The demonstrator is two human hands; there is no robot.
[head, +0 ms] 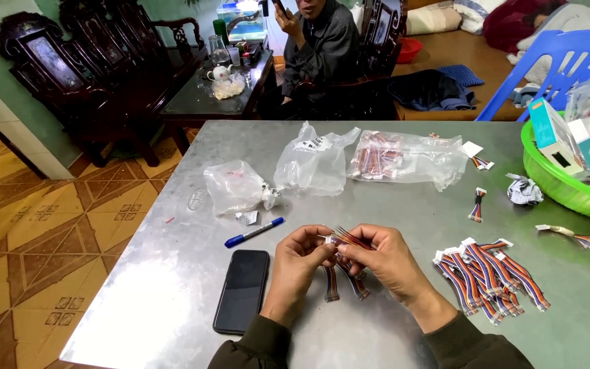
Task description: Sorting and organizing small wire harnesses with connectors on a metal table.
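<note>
Together, left hand and right hand pinch striped ribbon cables — above table.

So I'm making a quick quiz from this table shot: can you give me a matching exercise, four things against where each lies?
Things:
1. phone
2. blue pen
3. green basket
4. pile of ribbon cables

Places:
A. far right edge of the table
B. right of the right hand
C. left of the left hand
D. just beyond the phone

Pairs: 1-C, 2-D, 3-A, 4-B

A grey metal table strewn with small parts.
On it: a black phone, blue marker, clear plastic bags, a heap of striped cable pieces, a green basket.
</note>
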